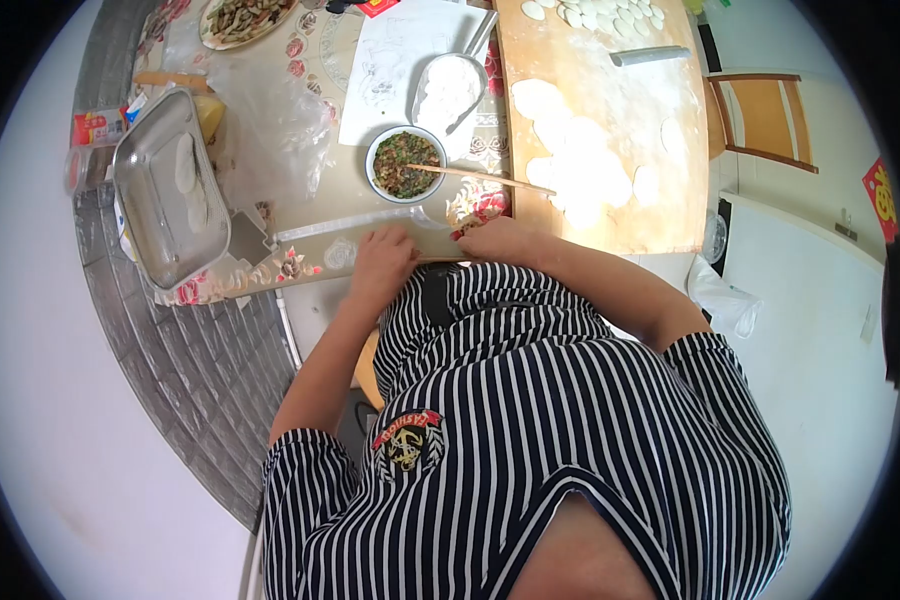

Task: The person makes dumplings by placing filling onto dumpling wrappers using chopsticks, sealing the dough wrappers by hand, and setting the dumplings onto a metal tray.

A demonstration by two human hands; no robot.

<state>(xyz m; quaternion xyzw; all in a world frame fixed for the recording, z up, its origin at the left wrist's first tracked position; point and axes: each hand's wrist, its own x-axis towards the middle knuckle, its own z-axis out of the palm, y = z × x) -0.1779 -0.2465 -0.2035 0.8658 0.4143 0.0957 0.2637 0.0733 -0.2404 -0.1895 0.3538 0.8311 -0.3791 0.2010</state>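
My left hand point(385, 262) lies at the table's front edge with its fingers curled in; whatever is under them is hidden. A little to its right, my right hand point(495, 240) is also curled at the edge, close to the wooden board point(610, 240). Just beyond both hands stands a white bowl point(406, 164) of chopped filling with green bits. Chopsticks point(485, 179) reach from the bowl onto the board. Pale, flat dough rounds point(580, 170) lie there, partly washed out by glare. Smaller dough pieces point(610, 15) sit at the board's far end.
A metal tray point(220, 215) holding pale dough stands left, beside a grey flat scraper point(250, 240). Behind the bowl are a scoop of white flour point(450, 92) and a paper sheet point(375, 75). A grey cylinder point(650, 56) rests on the board. A chair point(770, 120) stands right.
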